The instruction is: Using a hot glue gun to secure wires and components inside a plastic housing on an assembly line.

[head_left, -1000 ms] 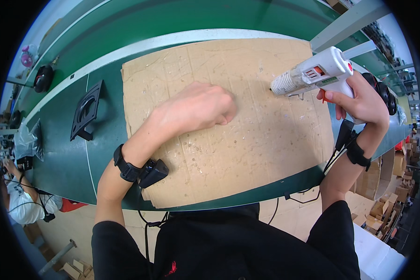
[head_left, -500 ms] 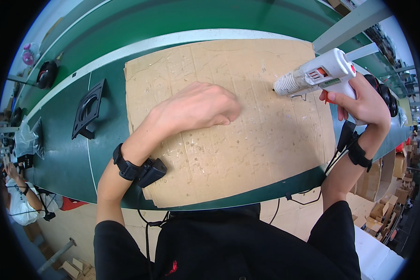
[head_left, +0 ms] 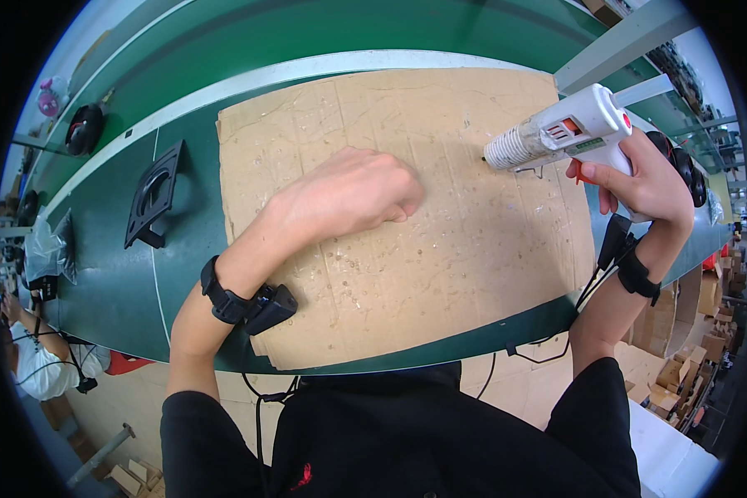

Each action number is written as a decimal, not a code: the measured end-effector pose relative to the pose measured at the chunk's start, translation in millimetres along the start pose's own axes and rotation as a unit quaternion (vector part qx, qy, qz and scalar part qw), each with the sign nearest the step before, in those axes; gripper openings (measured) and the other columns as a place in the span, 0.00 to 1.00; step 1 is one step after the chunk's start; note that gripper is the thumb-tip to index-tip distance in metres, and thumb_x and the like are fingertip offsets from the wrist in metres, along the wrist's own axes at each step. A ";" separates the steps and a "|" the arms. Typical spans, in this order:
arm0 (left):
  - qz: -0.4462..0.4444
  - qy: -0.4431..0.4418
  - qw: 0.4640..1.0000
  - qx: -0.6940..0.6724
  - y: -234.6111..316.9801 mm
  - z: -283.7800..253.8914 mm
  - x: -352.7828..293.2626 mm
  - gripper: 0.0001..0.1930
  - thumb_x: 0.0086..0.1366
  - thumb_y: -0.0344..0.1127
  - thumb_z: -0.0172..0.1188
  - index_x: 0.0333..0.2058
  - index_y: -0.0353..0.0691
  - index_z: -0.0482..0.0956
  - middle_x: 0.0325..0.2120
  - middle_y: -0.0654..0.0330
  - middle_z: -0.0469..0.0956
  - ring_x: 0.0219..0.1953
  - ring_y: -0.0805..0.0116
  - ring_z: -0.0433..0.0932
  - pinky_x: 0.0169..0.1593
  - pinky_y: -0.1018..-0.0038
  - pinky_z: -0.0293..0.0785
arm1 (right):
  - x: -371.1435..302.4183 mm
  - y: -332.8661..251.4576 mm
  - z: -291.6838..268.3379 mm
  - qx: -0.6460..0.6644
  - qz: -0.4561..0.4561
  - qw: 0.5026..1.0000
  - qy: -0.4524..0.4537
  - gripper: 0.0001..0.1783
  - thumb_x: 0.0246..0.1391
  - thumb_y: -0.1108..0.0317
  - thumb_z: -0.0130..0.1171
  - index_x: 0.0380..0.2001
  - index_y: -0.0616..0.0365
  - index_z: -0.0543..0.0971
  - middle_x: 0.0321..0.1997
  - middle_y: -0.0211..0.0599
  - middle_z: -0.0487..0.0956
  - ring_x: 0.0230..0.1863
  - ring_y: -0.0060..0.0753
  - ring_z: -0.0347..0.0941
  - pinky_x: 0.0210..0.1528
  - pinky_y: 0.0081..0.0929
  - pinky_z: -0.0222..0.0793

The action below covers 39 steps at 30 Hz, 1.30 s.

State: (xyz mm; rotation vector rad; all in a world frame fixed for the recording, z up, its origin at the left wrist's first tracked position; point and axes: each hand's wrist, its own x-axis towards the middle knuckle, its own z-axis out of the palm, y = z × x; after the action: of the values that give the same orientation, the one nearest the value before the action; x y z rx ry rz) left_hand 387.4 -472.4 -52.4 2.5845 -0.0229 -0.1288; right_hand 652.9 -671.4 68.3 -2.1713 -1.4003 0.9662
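Observation:
My right hand is wrapped round the handle of a white hot glue gun with an orange trigger. A clear glue stick juts from the gun's back end, and its ribbed nozzle end points left, above a cardboard sheet. Over the middle of that sheet, my left hand is curled with its knuckles up. Its fingertips are tucked beneath, so whatever it may hold is hidden. Dried glue drops and strands dot the cardboard.
Left of the cardboard, a black square plastic part with a round opening stands on the green bench. A clear plastic bag lies farther left, near another person. A grey metal post rises at the back right.
The whole view has shifted very slightly, so the bench and cardboard sit a little farther left. Both hands and the glue gun keep nearly the same pose.

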 end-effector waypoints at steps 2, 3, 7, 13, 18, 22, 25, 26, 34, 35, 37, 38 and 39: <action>0.012 0.006 0.999 0.045 -0.9 2.0 -0.8 0.06 0.58 0.31 0.63 0.28 0.37 0.76 0.29 0.56 0.77 0.37 0.52 0.77 0.38 0.61 0.72 | -0.3 -0.3 0.4 0.000 0.000 1.000 -0.004 0.18 0.59 0.63 0.65 0.43 0.68 0.77 0.30 0.36 0.81 0.17 0.22 0.75 0.19 0.20 0.70; 0.012 0.006 0.999 0.044 -0.2 1.8 -0.1 0.06 0.58 0.31 0.63 0.28 0.37 0.76 0.29 0.56 0.77 0.37 0.52 0.77 0.38 0.61 0.72 | -1.3 -1.2 1.5 0.002 -0.002 1.000 0.003 0.18 0.59 0.63 0.65 0.43 0.68 0.77 0.30 0.36 0.81 0.17 0.22 0.75 0.19 0.20 0.70; 0.001 0.002 1.000 0.016 1.4 -0.2 0.0 0.07 0.57 0.28 0.63 0.27 0.35 0.72 0.28 0.53 0.76 0.38 0.49 0.77 0.39 0.59 0.72 | -1.6 0.3 -0.4 0.006 -0.005 1.000 -0.008 0.19 0.59 0.63 0.65 0.45 0.68 0.76 0.29 0.36 0.80 0.17 0.23 0.75 0.19 0.20 0.70; 0.008 0.037 0.999 0.000 6.2 1.3 -5.4 0.07 0.57 0.29 0.64 0.30 0.36 0.74 0.30 0.56 0.77 0.39 0.51 0.77 0.39 0.60 0.72 | -1.6 -1.1 1.3 0.000 -0.004 1.000 -0.003 0.20 0.59 0.64 0.65 0.47 0.68 0.74 0.28 0.35 0.78 0.17 0.24 0.75 0.19 0.21 0.71; 0.032 0.036 0.999 0.019 5.0 1.4 -4.1 0.06 0.57 0.29 0.63 0.30 0.35 0.74 0.30 0.54 0.76 0.39 0.51 0.77 0.41 0.59 0.73 | -2.2 -1.3 1.4 -0.003 -0.004 1.000 0.008 0.21 0.58 0.64 0.66 0.48 0.67 0.74 0.28 0.36 0.77 0.17 0.24 0.75 0.19 0.22 0.71; 0.012 0.014 0.999 0.044 7.6 1.5 -3.0 0.06 0.57 0.28 0.63 0.29 0.33 0.75 0.30 0.53 0.77 0.39 0.50 0.77 0.41 0.59 0.73 | -2.1 -2.1 1.9 -0.003 -0.005 1.000 0.011 0.21 0.58 0.64 0.66 0.48 0.68 0.74 0.28 0.35 0.77 0.17 0.25 0.75 0.19 0.22 0.71; 0.007 0.016 0.999 0.027 6.3 1.0 -2.9 0.06 0.57 0.28 0.63 0.28 0.33 0.76 0.29 0.52 0.76 0.38 0.50 0.77 0.41 0.59 0.73 | -2.2 -3.4 1.8 0.003 0.004 1.000 0.009 0.21 0.58 0.64 0.66 0.47 0.68 0.74 0.27 0.35 0.77 0.17 0.25 0.75 0.19 0.22 0.70; 0.008 0.018 1.000 0.013 5.7 0.7 -3.1 0.06 0.57 0.28 0.63 0.28 0.33 0.76 0.29 0.52 0.76 0.38 0.49 0.77 0.41 0.59 0.73 | -2.2 -3.7 2.0 0.003 0.005 1.000 0.009 0.21 0.58 0.64 0.66 0.47 0.68 0.74 0.27 0.35 0.77 0.17 0.25 0.75 0.19 0.22 0.70; 0.016 0.049 0.999 0.007 2.6 6.4 0.6 0.06 0.56 0.27 0.62 0.25 0.33 0.75 0.27 0.48 0.77 0.37 0.44 0.77 0.38 0.56 0.72 | -0.2 -2.1 0.9 -0.002 0.003 1.000 -0.002 0.19 0.58 0.65 0.65 0.45 0.68 0.75 0.27 0.35 0.77 0.17 0.25 0.75 0.19 0.22 0.71; 0.017 0.045 0.999 0.017 2.6 7.2 0.9 0.05 0.57 0.28 0.62 0.26 0.34 0.75 0.28 0.49 0.77 0.38 0.45 0.77 0.39 0.56 0.72 | -0.5 -2.4 0.9 -0.002 0.003 1.000 -0.002 0.19 0.58 0.65 0.65 0.45 0.68 0.75 0.27 0.35 0.77 0.17 0.25 0.75 0.19 0.22 0.71; 0.025 0.049 0.998 0.021 1.4 8.3 0.3 0.05 0.57 0.28 0.62 0.27 0.35 0.75 0.28 0.50 0.77 0.38 0.46 0.77 0.39 0.56 0.72 | -1.2 -3.2 0.8 -0.001 -0.001 1.000 0.000 0.19 0.58 0.64 0.65 0.45 0.68 0.75 0.27 0.36 0.78 0.17 0.25 0.75 0.19 0.22 0.71; 0.032 0.052 0.998 0.025 0.9 8.4 -0.7 0.05 0.58 0.28 0.62 0.29 0.36 0.75 0.28 0.52 0.77 0.39 0.46 0.77 0.40 0.57 0.72 | -1.3 -2.7 0.0 -0.001 0.000 1.000 0.001 0.19 0.58 0.64 0.65 0.45 0.68 0.75 0.27 0.36 0.78 0.17 0.25 0.75 0.19 0.22 0.71; 0.034 0.052 0.998 0.025 -0.7 8.4 -2.0 0.05 0.58 0.28 0.62 0.29 0.36 0.75 0.28 0.52 0.77 0.39 0.46 0.77 0.40 0.57 0.72 | -0.5 -1.8 -1.1 -0.008 0.007 1.000 -0.002 0.19 0.58 0.64 0.66 0.45 0.68 0.75 0.28 0.36 0.78 0.17 0.25 0.75 0.19 0.22 0.71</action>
State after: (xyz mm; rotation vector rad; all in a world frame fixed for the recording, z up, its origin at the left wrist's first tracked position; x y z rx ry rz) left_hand 384.6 -476.1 -59.7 2.6340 -0.0758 0.0306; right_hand 652.4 -671.0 70.3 -2.1943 -1.4020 0.9674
